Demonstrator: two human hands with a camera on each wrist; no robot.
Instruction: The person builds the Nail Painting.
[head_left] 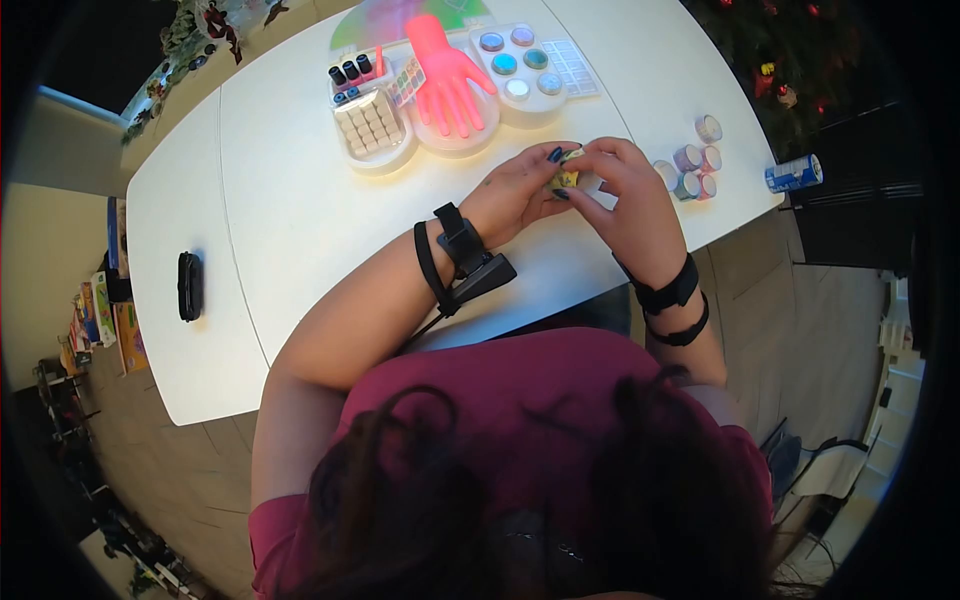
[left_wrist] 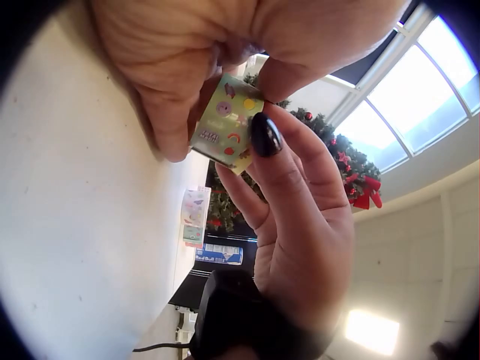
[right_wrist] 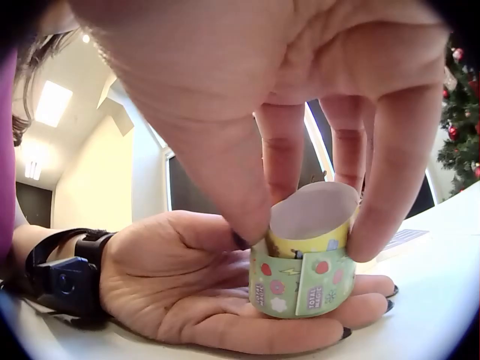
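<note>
Two short printed paper rolls are together between my hands. The upper yellow roll (right_wrist: 321,243) has a white inside and sits partly within the green roll (right_wrist: 285,289), which carries fruit and rainbow pictures and the words "Total Magic". My left hand (head_left: 512,190) is palm up, its fingers stretched beneath the green roll and its thumb at the side. From above, my right hand (head_left: 635,205) grips the yellow roll between thumb and fingers. In the left wrist view the right thumb, with its dark nail, presses the edge of the green roll (left_wrist: 225,120).
Several small printed rolls (head_left: 688,158) stand to the right, with a blue can (head_left: 795,174) near the table edge. At the back is a display with a pink hand model (head_left: 440,80), bottles, white blocks (head_left: 370,125) and colored pots (head_left: 505,64). A dark case (head_left: 190,286) lies far left.
</note>
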